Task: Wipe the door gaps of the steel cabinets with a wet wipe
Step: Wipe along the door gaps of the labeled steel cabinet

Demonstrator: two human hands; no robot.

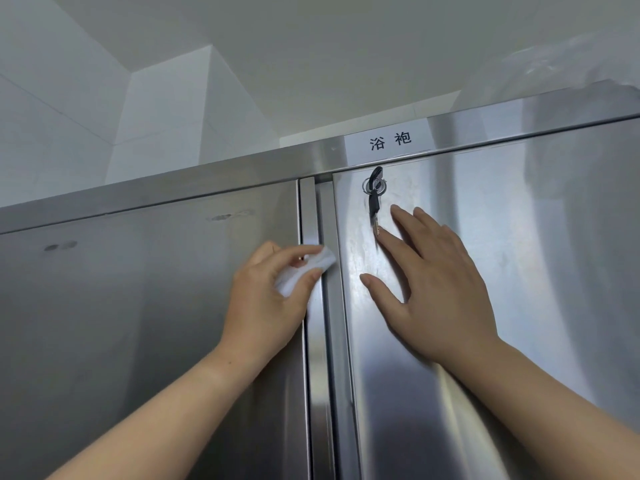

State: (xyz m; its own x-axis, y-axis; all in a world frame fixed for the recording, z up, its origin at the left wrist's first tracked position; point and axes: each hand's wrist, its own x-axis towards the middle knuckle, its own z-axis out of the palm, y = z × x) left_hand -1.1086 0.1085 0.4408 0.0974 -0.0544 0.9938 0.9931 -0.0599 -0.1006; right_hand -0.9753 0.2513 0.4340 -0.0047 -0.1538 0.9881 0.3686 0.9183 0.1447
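At centre frame the left hand (266, 292) pinches the wet wipe (304, 270) against the door gap (320, 306) — best drawn straight down with firm pressure — while the right hand (429, 282), fingers spread flat, steadies the right door (519, 254).

Part of the wet wipe (327, 259) lies hidden under the fingers (298, 252) of the left hand (266, 303). The left door (138, 323) and right door (536, 237) run past the frame edges, and the key's (373, 202) teeth are too small to tell.
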